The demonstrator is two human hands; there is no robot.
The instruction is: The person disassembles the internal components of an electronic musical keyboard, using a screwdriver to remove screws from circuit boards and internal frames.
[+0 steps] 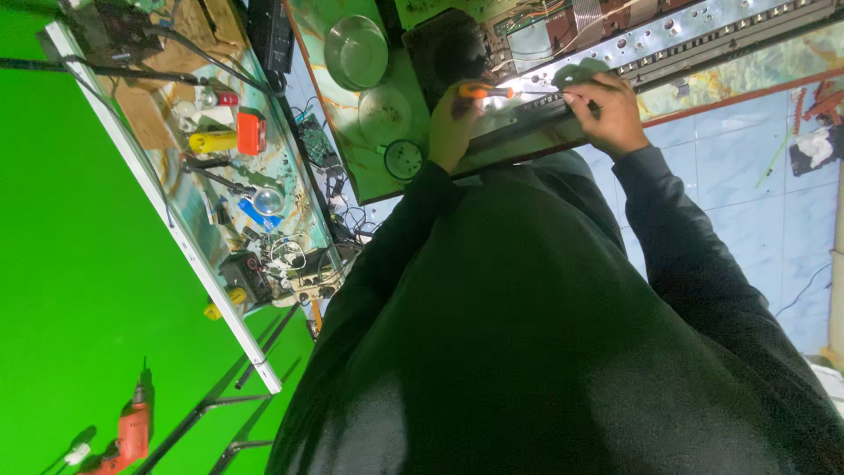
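Observation:
My left hand (451, 126) grips the orange handle of a screwdriver (486, 91), whose thin shaft points right toward my right hand (608, 113). My right hand rests on a long dark strip (519, 132) at the near edge of the green marbled table (369, 171), fingertips by the screwdriver's tip. It seems to pinch something small that I cannot make out. A bright light shines on the spot between the two hands. Behind it lies a long grey metal chassis (703, 35) with holes and exposed wiring. My dark sleeves and torso fill the lower frame.
A steel bowl (356, 51), a white round lid (384, 114) and a small round part (404, 160) sit on the table to the left. A cluttered side shelf (264, 189) holds a yellow-and-red tool (227, 136), cables and parts. A red drill (132, 435) lies against the green backdrop.

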